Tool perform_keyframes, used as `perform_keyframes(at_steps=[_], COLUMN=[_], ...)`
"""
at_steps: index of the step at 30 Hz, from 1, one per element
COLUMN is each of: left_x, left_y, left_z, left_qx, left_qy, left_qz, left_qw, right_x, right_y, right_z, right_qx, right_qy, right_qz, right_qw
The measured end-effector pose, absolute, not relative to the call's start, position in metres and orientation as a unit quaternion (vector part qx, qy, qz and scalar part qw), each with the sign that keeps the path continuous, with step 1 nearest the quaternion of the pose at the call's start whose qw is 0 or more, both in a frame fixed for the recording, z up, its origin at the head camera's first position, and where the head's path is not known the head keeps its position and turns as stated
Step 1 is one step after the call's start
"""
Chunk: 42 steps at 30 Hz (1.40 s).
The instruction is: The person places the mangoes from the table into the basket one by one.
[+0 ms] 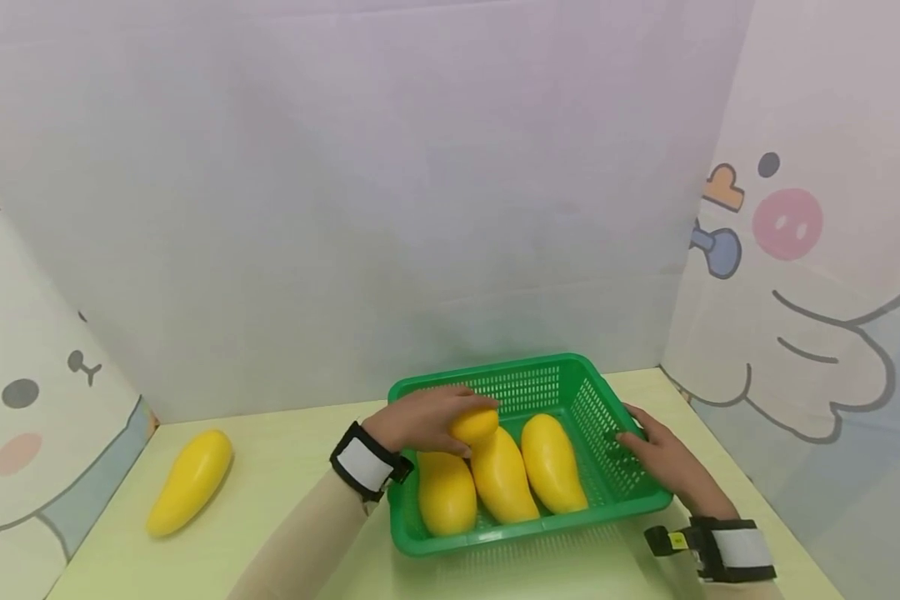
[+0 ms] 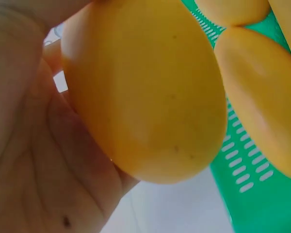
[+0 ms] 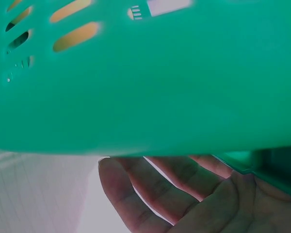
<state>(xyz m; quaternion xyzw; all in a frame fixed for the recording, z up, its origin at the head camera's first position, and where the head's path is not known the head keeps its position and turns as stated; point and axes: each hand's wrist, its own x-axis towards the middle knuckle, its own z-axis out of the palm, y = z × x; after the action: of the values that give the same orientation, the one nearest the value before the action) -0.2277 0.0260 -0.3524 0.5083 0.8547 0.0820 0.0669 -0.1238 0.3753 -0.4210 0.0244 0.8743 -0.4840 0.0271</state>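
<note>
My left hand (image 1: 423,418) grips a yellow mango (image 1: 476,425) above the left part of a green plastic basket (image 1: 528,532). In the left wrist view the held mango (image 2: 148,92) fills the middle, its rounded end showing a few dark specks. Three more mangoes lie in the basket: one on the left (image 1: 447,500), one in the middle (image 1: 504,483) and one on the right (image 1: 553,467). My right hand (image 1: 667,458) holds the basket's right rim, thumb over the edge. From the right wrist, its fingers (image 3: 155,189) show curled beneath the basket's side (image 3: 160,102).
Another mango (image 1: 191,483) lies by itself on the pale yellow table (image 1: 292,454) at the left. A plain cloth wall (image 1: 345,208) rises behind the basket. Side panels with cartoon animals (image 1: 787,317) stand left and right.
</note>
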Motion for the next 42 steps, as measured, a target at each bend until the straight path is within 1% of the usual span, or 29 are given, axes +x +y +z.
perform_keyframes(at_steps=[6,27,42], left_x=[-0.227,-0.234,-0.238], left_y=[0.032,0.046,0.047], left_z=[-0.351,-0.365,-0.369], left_qx=[0.502,0.497,0.492], left_qy=[0.857,0.857,0.861], left_qz=[0.073,0.070,0.072], left_qw=[0.087,0.113,0.108], right_x=[-0.124,-0.121,-0.123], right_y=[0.375,0.376,0.378], right_z=[-0.421,-0.418,-0.419], right_qx=[0.025,0.027,0.027], right_qy=[0.874,0.881,0.882], right_qz=[-0.484,-0.472,-0.470], right_qw=[0.035,0.035,0.031])
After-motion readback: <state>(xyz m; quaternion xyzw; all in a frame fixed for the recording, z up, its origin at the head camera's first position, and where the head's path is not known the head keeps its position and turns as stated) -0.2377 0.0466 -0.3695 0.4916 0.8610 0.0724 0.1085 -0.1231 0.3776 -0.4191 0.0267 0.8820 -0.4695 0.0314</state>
